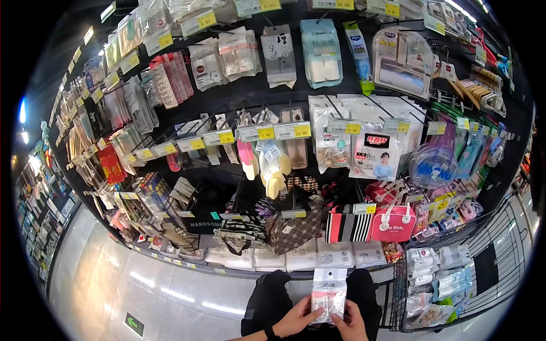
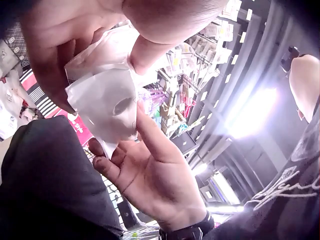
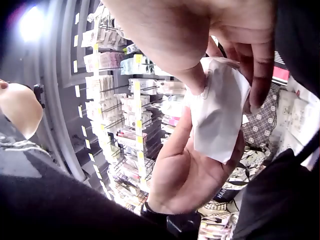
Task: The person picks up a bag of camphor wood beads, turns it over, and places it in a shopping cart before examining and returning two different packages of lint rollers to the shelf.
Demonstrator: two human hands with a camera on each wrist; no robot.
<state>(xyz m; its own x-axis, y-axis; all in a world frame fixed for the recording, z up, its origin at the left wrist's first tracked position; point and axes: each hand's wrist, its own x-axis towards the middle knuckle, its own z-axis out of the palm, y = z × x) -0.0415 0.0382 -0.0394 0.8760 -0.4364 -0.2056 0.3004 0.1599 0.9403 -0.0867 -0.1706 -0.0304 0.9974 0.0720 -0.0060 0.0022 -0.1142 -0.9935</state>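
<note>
In the head view, a small white plastic hang-hole packet (image 1: 330,281) with a pink label band is held upright in front of the knees. My left hand (image 1: 297,318) grips its left edge, thumb across the front. On the opposite edge my right hand (image 1: 351,325) holds it, thumb also on the front face. The left wrist view shows the packet's (image 2: 107,102) plain white side between the left hand (image 2: 80,30) above and the right hand (image 2: 155,175) below. In the right wrist view the white wrapping (image 3: 220,110) hides parts of the fingers.
A black wire shopping cart (image 1: 483,290) stands close on the right, with several packaged goods (image 1: 424,267) inside. Ahead rises a rack of hanging packets (image 1: 322,54), with bags such as a pink handbag (image 1: 393,223) low down. Dark-trousered knees (image 1: 273,298) flank the hands above the tiled floor (image 1: 165,284).
</note>
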